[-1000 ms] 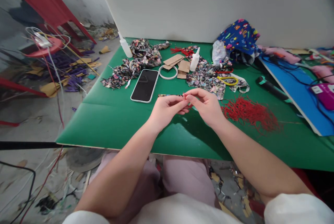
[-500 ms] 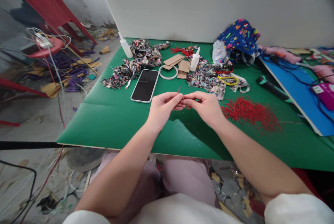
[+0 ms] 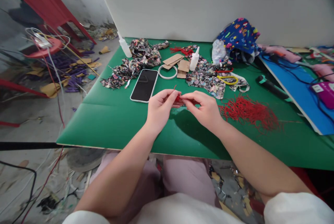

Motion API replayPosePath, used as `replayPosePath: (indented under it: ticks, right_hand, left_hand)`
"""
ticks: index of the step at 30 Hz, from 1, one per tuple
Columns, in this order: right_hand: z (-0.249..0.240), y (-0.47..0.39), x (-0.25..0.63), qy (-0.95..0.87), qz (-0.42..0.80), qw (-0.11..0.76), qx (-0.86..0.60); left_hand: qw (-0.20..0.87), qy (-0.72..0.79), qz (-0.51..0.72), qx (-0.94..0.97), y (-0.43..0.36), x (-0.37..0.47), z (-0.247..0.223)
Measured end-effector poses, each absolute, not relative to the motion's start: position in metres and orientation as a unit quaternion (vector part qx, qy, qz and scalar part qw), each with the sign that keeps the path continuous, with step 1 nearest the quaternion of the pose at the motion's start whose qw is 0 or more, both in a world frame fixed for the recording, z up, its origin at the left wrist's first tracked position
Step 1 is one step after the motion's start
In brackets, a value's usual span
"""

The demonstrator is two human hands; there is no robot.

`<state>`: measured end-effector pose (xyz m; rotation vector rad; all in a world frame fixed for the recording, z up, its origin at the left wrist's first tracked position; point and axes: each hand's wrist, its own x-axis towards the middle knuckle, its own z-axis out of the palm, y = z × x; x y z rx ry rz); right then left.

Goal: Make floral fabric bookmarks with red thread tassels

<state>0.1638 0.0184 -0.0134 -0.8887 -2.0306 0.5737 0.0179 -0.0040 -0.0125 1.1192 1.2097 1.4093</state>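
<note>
- Just above the green table [image 3: 104, 123], the person's two hands work close together, fingertips nearly meeting.
- The left hand [image 3: 161, 109] is closed in a pinch, thumb against fingers, on a small piece of red string [image 3: 177, 98]; one thin end pokes up above the thumb.
- The right hand [image 3: 205, 109] is half curled, its fingertips at that same red string; from here I can't tell whether it grips it.
- So the string sits between the two hands, mostly hidden by fingers, off the tabletop.
- A loose heap of red strings [image 3: 249, 113] lies right beside the right hand and forearm.
- Close by the left hand, a phone [image 3: 144, 85] lies with its screen dark; a white ring [image 3: 167, 72] rests just beyond it.
- Behind the ring are some cardboard pieces [image 3: 173, 59], with a white bottle [image 3: 194, 60] standing beside them.
- Past the right hand, yellow-handled scissors [image 3: 229, 80] lie on a flowery cloth [image 3: 205, 84].
- Farther right, a black and teal tool [image 3: 272, 88] lies near a blue board [image 3: 289, 90].
</note>
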Motion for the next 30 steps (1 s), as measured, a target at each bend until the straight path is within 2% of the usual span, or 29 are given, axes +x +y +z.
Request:
replayPosePath:
  ticks: [16, 26, 28, 30]
  right_hand:
    - [-0.0149, 0.019, 0.1642, -0.837, 0.128, 0.413, -0.335]
    - [-0.0149, 0.0181, 0.1642, -0.832, 0.173, 0.407, -0.336]
    - [-0.0167, 0.0166, 0.1621, -0.813, 0.217, 0.415, -0.346]
    - [-0.018, 0.0155, 0.1602, -0.77, 0.313, 0.42, -0.364]
  left_hand:
    - [0.346, 0.53, 0.538, 0.557, -0.0077, 0.0204, -0.0147]
    - [0.376, 0.515, 0.567, 0.522, -0.0061, 0.0217, -0.0153]
    - [0.376, 0.511, 0.578, 0.513, -0.0053, 0.0216, -0.0161]
    - [0.368, 0.51, 0.583, 0.515, -0.0055, 0.0215, -0.0166]
